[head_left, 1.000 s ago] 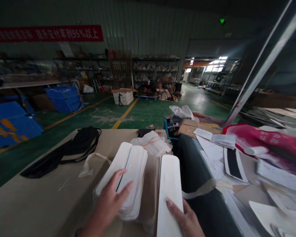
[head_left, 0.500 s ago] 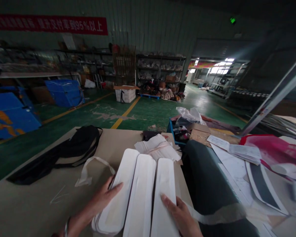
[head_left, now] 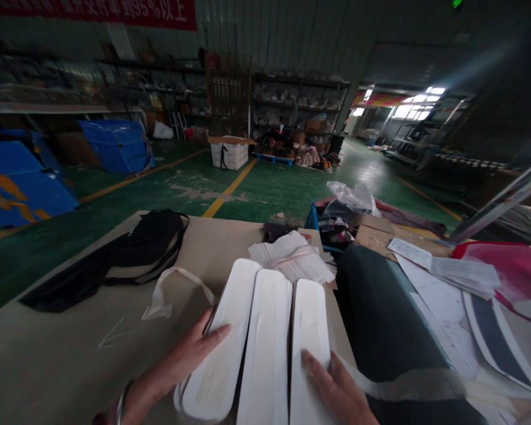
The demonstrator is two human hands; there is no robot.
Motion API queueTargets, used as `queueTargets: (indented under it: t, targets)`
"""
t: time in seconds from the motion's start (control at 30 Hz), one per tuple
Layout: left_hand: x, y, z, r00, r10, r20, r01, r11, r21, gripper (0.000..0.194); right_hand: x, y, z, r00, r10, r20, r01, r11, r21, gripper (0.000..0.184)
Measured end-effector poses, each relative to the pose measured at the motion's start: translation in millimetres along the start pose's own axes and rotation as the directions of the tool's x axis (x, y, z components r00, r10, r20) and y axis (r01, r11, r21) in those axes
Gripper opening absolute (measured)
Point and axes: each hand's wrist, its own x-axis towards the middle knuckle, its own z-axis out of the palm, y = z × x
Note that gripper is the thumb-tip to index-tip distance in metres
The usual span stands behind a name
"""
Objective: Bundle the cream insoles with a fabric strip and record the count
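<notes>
Three stacks of long white pads with rounded ends lie side by side at the table's near edge. My left hand (head_left: 201,345) grips the left stack (head_left: 228,342), thumb on top and fingers down its outer side. Around the outer side of the right stack (head_left: 310,319) is my right hand (head_left: 331,383), its thumb pressing on the top pad; its other fingers are partly hidden. Between them lies the middle stack (head_left: 265,348), touched by neither hand. Just beyond, a bundle of white strips (head_left: 294,257) is tied with a band.
A black fabric piece (head_left: 146,242) and a white strap (head_left: 159,292) lie on the beige table (head_left: 92,366). To the right are a dark green roll (head_left: 380,307), papers (head_left: 442,268) and a blue crate (head_left: 314,218) of scraps. Blue boxes (head_left: 115,144) stand across the floor.
The view has tipped down and turned slightly left, so the background sits higher and farther right. Both hands keep the same hold on the outer stacks.
</notes>
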Motion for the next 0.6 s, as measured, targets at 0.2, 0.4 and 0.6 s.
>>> queueTargets:
  t: [0.2, 0.4, 0.6]
  targets:
    - [-1.4, 4.4, -3.6, 0.999, -0.022, 0.050, 0.024, 0.999, -0.024, 0.064, -8.3, -8.3, 18.8, 0.999, -0.026, 0.036, 0.027, 0.999, -0.031, 0.079]
    - [-8.6, 18.3, -4.2, 0.996, -0.070, -0.046, 0.066, 0.994, -0.089, 0.066, -14.0, -6.5, 21.1, 0.995, -0.091, -0.039, 0.092, 0.996, 0.017, 0.069]
    - [4.0, 5.3, -16.8, 0.965, -0.154, -0.211, 0.134, 0.985, -0.104, 0.048, 0.5, 14.7, -12.6, 0.993, 0.003, -0.118, -0.006, 1.000, -0.024, 0.071]
